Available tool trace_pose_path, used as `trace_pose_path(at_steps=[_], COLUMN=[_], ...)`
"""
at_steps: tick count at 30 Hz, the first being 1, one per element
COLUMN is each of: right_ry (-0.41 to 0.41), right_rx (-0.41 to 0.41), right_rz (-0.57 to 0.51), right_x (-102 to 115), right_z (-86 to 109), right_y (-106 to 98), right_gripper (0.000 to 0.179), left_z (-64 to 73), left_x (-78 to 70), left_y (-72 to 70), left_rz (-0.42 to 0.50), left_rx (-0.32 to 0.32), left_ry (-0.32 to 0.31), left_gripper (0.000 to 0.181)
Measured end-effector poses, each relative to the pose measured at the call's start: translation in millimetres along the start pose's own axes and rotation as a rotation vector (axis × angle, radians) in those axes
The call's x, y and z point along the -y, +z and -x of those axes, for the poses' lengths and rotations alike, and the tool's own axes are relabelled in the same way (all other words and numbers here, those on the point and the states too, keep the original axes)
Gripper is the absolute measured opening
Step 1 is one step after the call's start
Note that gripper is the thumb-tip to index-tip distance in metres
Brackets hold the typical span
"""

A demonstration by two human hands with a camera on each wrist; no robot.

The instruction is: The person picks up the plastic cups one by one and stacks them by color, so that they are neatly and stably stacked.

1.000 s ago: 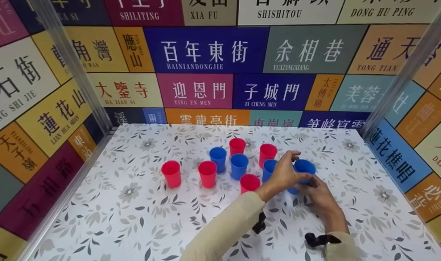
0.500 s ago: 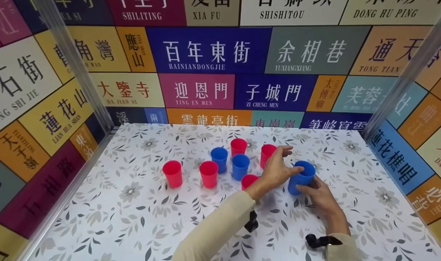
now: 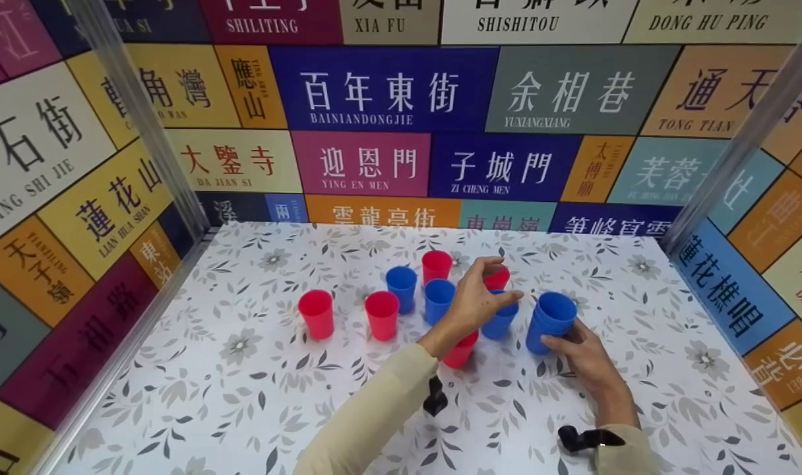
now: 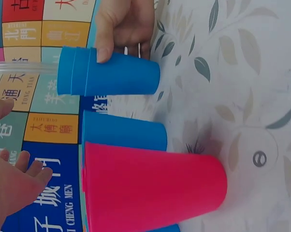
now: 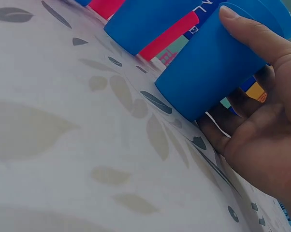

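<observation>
At the right of the group, a stack of nested blue cups (image 3: 551, 316) stands upright on the table. My right hand (image 3: 589, 359) grips this stack low on its side, thumb in front; the left wrist view shows three rims on the stack (image 4: 109, 72). My left hand (image 3: 470, 300) is raised over the other cups with thumb and fingers spread, holding nothing. Just right of it stands a single blue cup (image 3: 500, 320). A red cup (image 3: 462, 351) is partly hidden below its wrist, and another red cup (image 3: 498, 277) shows behind its fingers.
Left of my left hand are two blue cups (image 3: 401, 290) (image 3: 438, 303). Red cups stand at the back (image 3: 436, 267), at the middle left (image 3: 382, 316) and at the far left (image 3: 316, 315). Walls with printed signs (image 3: 381, 92) enclose the flower-patterned table (image 3: 243, 409).
My left hand has let go of the upper blue cup, now nested in the stack, and has moved left over the other cups. The right hand keeps its grip on the stack.
</observation>
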State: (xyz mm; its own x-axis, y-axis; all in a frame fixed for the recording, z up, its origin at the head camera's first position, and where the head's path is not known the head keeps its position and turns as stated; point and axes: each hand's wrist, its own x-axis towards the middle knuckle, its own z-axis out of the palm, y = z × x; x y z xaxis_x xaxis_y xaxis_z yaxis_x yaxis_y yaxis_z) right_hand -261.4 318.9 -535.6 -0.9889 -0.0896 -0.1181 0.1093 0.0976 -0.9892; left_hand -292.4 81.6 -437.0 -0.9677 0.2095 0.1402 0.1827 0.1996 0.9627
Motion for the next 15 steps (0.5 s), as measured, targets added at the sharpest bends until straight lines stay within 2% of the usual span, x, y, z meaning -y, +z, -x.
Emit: trace_pose_path(at_steps=[9, 15], right_ry=[0.023, 0.018], right_rx=[-0.013, -0.014], right_rz=[-0.002, -0.004], right_x=[4.2, 2.3], right_z=[0.5, -0.3], right_y=[1.0, 1.1], right_gripper=[0.091, 0.091], left_z=[5.2, 4.8], left_x=[17.2, 26.9], left_y=[-9.1, -10.4], left_rz=[-0.052, -0.130], left_rx=[0.041, 0.062], left_ry=[0.013, -0.041], left_gripper=[0.066, 0.064])
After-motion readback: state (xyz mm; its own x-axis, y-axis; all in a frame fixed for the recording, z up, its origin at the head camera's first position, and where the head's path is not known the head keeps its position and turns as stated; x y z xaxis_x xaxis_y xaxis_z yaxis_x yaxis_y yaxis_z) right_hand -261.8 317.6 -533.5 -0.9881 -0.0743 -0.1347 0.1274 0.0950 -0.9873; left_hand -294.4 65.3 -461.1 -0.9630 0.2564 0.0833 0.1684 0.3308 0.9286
